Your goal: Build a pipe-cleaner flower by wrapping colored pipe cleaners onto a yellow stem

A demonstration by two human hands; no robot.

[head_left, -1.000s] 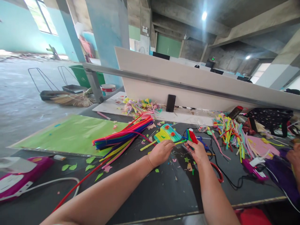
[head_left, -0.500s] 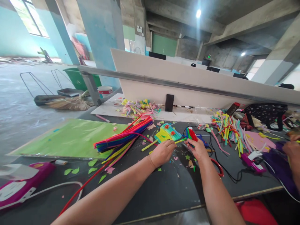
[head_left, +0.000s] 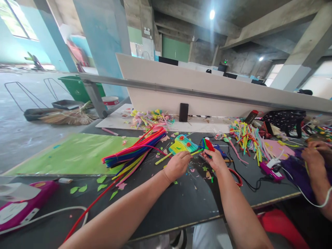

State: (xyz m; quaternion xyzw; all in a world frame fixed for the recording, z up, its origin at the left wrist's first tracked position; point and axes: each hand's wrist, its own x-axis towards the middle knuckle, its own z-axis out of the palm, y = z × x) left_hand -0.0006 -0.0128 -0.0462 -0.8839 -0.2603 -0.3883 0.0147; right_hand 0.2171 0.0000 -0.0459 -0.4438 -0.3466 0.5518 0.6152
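Note:
My left hand (head_left: 178, 166) is closed in a pinch on a yellow pipe cleaner (head_left: 196, 152) that sticks out to the right, its far end greenish. At that end, the fingers of my right hand (head_left: 214, 159) are pressed together. A small greyish thing shows below them; I cannot make out what it is. Just behind both hands lies a flat yellow and turquoise piece (head_left: 183, 144) with orange-red flower shapes. A red, green and blue item (head_left: 208, 144) with a white top sits right behind my right hand. Another yellow pipe cleaner (head_left: 163, 159) lies left of my left hand.
A bundle of colourful pipe cleaners (head_left: 135, 148) lies on a green sheet (head_left: 64, 155). A black phone (head_left: 184, 112) stands upright at the back. Right are a pile of cut pieces (head_left: 246, 138), red handles (head_left: 238, 178), cables and another person's hands (head_left: 313, 155). A magenta device (head_left: 31, 204) is front left.
The view has shifted slightly, so the table sits further left in it, and the other person's hands show more. Both my hands keep nearly the same place over the table.

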